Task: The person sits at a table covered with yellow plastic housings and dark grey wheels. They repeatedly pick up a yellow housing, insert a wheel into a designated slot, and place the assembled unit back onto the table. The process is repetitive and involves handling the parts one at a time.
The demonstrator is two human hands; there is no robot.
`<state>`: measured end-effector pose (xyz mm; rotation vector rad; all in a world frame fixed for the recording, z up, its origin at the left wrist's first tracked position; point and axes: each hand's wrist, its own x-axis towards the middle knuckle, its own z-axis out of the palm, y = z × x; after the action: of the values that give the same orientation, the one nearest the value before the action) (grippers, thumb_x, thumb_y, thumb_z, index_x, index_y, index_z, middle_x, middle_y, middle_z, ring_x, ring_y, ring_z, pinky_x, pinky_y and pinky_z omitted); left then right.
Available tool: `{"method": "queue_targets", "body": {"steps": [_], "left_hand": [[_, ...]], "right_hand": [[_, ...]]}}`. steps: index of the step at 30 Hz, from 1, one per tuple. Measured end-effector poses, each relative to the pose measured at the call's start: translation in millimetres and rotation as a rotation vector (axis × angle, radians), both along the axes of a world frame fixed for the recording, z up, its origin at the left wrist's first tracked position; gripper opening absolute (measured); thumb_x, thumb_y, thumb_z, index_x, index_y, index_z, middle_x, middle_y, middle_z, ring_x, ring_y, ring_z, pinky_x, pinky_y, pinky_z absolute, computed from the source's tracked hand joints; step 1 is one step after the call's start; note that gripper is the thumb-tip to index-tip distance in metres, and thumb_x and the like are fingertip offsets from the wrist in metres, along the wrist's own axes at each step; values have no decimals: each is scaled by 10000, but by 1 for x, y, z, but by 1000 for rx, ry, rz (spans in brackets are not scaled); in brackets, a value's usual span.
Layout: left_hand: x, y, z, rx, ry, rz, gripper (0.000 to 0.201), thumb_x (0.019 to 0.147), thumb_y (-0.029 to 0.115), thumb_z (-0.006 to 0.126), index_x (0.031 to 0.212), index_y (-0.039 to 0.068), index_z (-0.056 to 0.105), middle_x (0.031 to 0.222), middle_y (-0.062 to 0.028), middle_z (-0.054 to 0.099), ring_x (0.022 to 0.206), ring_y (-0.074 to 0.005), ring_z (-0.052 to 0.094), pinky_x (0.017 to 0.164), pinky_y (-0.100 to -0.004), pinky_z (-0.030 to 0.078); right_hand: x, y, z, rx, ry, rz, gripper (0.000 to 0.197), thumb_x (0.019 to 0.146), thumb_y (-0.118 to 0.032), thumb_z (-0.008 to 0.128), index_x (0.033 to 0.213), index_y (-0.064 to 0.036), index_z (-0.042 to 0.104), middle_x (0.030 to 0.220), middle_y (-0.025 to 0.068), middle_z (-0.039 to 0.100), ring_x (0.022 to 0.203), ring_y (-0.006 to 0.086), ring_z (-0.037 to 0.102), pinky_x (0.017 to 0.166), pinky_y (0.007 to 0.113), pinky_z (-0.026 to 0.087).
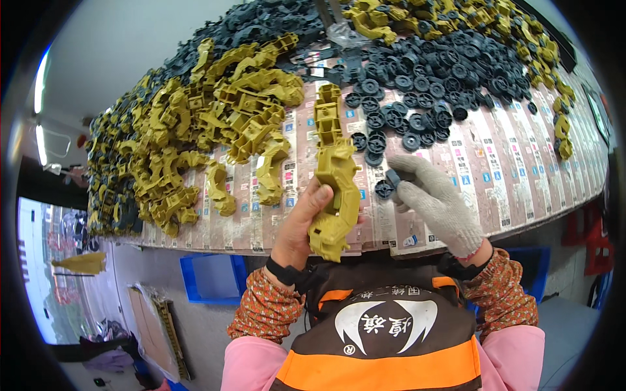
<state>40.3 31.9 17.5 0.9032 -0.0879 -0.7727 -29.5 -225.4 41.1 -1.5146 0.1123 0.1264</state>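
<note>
My bare left hand grips a curved, hollow yellow plastic shell over the near edge of the table. Straight beyond it is a boxy yellow section; whether the two are joined I cannot tell. A grey knit glove covers my right hand, whose thumb and fingers pinch a small dark plastic wheel just right of the shell. The wheel and the shell are apart. Part of the wheel is hidden by the gloved fingers.
Yellow shells lie heaped on the left of the table, and loose dark wheels at the centre back. More yellow parts with dark wheels line the right side. A blue bin stands below the table edge.
</note>
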Motion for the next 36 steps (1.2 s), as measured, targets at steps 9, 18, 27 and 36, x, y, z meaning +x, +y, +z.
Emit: {"method": "queue_targets", "body": {"steps": [9, 18, 27, 36], "left_hand": [[-38, -19, -9, 272, -32, -50, 692, 1011, 303, 779, 1544, 101, 386, 1272, -86, 630, 1068, -206, 701, 863, -382, 640], [-55, -32, -15, 363, -305, 15, 768, 1037, 203, 752, 1602, 105, 241, 1308, -65, 591, 1177, -149, 618, 991, -336, 556], [-66, -41, -19, 326, -239, 102, 689, 1037, 149, 741, 1555, 100, 289, 1297, -63, 592, 1176, -158, 623, 1007, -339, 546], [-69, -40, -26, 421, -426, 103, 740, 1057, 155, 705, 1603, 102, 208, 1352, -88, 580, 1222, -195, 614, 1038, -364, 524]], "right_hand": [[-15, 27, -17, 266, -31, -33, 445, 1101, -120, 541, 1527, 5, 497, 1284, 98, 641, 1073, 152, 670, 892, 321, 590], [-27, 32, -11, 219, 70, -118, 408, 1094, -110, 521, 1481, 17, 536, 1261, 98, 661, 1055, 134, 661, 894, 308, 580], [-30, 33, -31, 453, 87, -180, 405, 1096, -157, 536, 1467, 5, 549, 1224, 93, 673, 1013, 110, 651, 878, 289, 567], [-31, 36, -26, 210, 4, -183, 419, 1058, -77, 595, 1462, 19, 541, 1244, 116, 678, 1065, 156, 677, 921, 323, 581]]}}
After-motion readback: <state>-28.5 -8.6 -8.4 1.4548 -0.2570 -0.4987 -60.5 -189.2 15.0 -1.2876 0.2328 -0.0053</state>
